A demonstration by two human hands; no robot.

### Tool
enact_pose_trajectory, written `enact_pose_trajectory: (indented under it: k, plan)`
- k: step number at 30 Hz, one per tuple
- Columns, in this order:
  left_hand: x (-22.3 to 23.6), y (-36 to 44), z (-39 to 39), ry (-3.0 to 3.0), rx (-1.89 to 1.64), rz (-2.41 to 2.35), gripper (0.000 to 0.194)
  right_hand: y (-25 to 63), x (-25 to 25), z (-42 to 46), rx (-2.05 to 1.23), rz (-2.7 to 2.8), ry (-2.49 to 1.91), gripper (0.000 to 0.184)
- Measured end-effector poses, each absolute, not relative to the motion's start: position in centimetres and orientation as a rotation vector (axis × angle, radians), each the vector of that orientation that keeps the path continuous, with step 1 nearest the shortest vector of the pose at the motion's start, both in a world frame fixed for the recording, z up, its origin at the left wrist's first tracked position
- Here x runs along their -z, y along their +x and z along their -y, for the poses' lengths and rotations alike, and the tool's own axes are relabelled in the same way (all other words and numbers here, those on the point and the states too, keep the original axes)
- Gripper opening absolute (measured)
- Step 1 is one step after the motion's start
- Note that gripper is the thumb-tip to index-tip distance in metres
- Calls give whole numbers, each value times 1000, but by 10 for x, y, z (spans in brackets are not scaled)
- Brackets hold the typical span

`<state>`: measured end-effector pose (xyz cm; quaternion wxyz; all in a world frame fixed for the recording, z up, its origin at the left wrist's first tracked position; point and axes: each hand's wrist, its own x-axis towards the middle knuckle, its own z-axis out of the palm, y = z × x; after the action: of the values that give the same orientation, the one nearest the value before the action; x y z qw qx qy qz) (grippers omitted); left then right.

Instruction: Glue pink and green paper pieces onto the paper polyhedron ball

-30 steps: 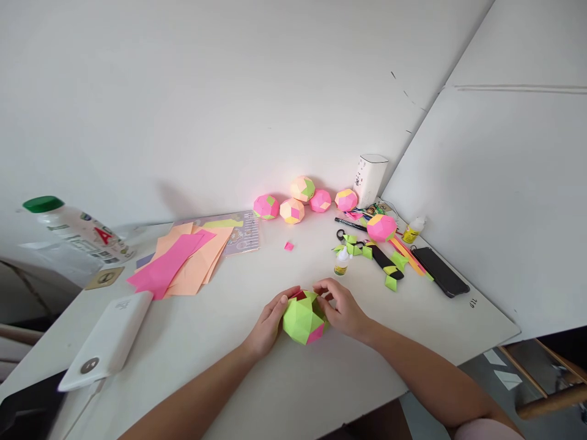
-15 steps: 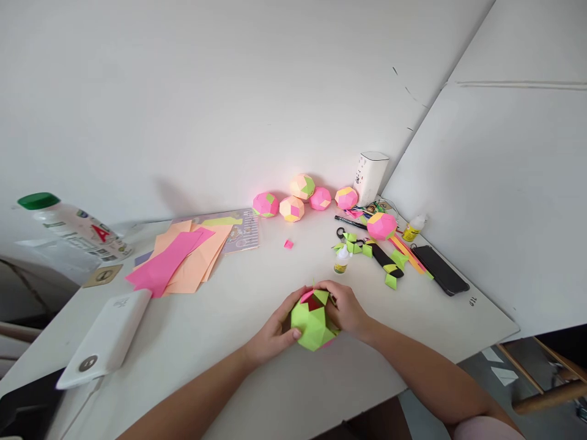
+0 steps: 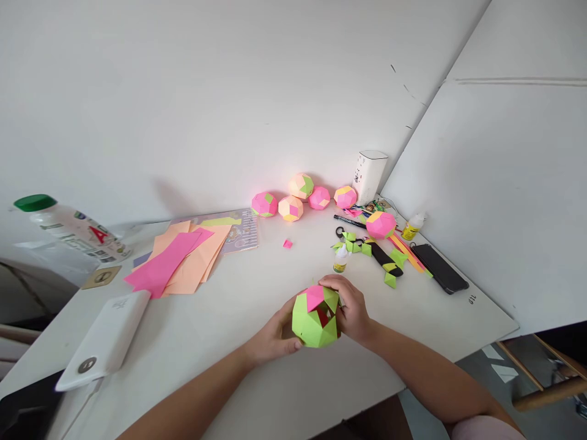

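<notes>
A green and pink folded paper ball (image 3: 315, 318) with an open gap in its top sits between both my hands, just above the white table (image 3: 238, 318). My left hand (image 3: 271, 337) cups its left and lower side, thumb pressed on the green face. My right hand (image 3: 351, 305) wraps its right side, fingers curled over the pink flap at the top.
Several finished paper balls (image 3: 300, 198) line the wall. Pink and orange paper sheets (image 3: 181, 260) lie at left, with a white power bank (image 3: 105, 342) and a green-capped bottle (image 3: 68, 226). Glue bottle (image 3: 340, 260), green paper pieces (image 3: 394, 266), a black phone (image 3: 440, 269) and a white box (image 3: 369, 177) sit at right.
Both hands have turned the paper ball and lifted it slightly toward me; the opening with the pink flap now faces up and toward the camera.
</notes>
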<state>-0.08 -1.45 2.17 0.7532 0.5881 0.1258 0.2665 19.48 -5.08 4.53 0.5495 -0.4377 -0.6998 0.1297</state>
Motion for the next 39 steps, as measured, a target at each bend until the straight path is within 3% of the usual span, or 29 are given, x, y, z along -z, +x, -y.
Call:
enact_pose_trajectory:
  k: [16, 27, 31, 36, 39]
  plan:
    - [-18, -5, 9, 1290, -592, -372, 77, 197, -44, 48, -243, 1667, -1014, 35]
    - [-7, -10, 0, 1176, -712, -485, 55, 198, -35, 43, -206, 1871, -1148, 52]
    - [-6, -9, 2, 1269, -704, -401, 65, 195, -34, 44, -357, 1918, -1131, 44]
    - [-9, -6, 12, 1253, -639, -341, 101, 193, -35, 47, -528, 1816, -1136, 36]
    - [-10, -5, 13, 1241, -644, -354, 106, 192, -34, 48, -546, 1813, -1133, 35]
